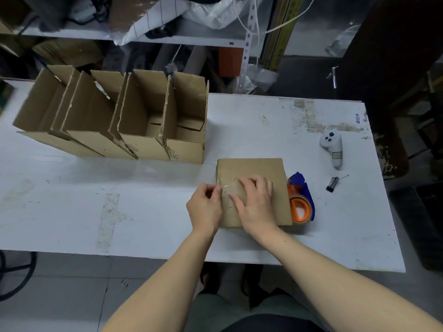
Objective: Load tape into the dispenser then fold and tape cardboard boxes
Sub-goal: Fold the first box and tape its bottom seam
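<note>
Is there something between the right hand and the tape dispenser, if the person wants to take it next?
Nothing visible blocks it. The tape dispenser lies on the table, against the right side of the closed box. The right hand presses on that box beside it, and the left hand pinches the tape at the box's left edge.

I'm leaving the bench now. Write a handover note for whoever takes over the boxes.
Left hand: pinches the clear tape at the closed box's left edge.
Right hand: flat on the box top, pressing the tape down.
Tape dispenser: on the table right of the box, roll loaded.
Done: four open boxes stand in a row at far left.
Left: finish smoothing this strip; any further boxes cannot be seen.
</note>
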Demonstrator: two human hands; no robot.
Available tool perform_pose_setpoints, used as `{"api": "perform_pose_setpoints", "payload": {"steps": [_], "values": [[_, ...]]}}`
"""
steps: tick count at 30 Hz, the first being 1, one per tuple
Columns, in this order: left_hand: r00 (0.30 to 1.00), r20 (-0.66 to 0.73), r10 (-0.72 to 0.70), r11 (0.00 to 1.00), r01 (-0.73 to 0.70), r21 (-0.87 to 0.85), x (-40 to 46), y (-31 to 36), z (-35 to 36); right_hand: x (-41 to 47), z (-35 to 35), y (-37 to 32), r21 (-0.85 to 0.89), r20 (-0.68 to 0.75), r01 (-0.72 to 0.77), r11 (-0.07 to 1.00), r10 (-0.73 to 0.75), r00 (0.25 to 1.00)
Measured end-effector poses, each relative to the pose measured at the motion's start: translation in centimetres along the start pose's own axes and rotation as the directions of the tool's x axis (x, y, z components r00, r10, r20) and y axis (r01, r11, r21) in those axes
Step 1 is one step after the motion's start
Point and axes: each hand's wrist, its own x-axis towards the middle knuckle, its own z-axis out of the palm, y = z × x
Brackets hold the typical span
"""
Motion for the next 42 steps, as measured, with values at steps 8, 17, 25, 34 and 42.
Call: {"api": "perform_pose_setpoints", "payload": {"steps": [8,17,25,34,42], "values": [[0.908,0.362,-0.209,0.976,0.216,0.022,-0.5,-0.1,-1.9,0.2,-1.5,-0.5,-0.259,0.098,-0.242,0.935,0.275,0.957],[0.876,0.444,-0.186,0.917,0.317,-0.241,-2.6,2.8,-2.6,0.4,-5.1,-1.0,0.076,0.232,-0.341,0.937,0.316,0.92],[0.954,0.217,0.206,0.975,-0.218,0.034,-2.3,5.8,-2.5,0.5,-7.5,1.0,0.612,0.193,-0.336,0.716,0.276,0.941],[0.968,0.145,0.205,0.958,-0.228,0.172,-3.1,7.6,0.4,1.9,-9.8,0.9,0.575,0.173,-0.453,0.681,0.44,0.881],[0.986,0.01,0.167,0.908,-0.158,0.388,-2.7,10.0,3.2,0.9,-9.5,1.6,0.7,0.286,-0.414,0.583,0.303,0.909]]}}
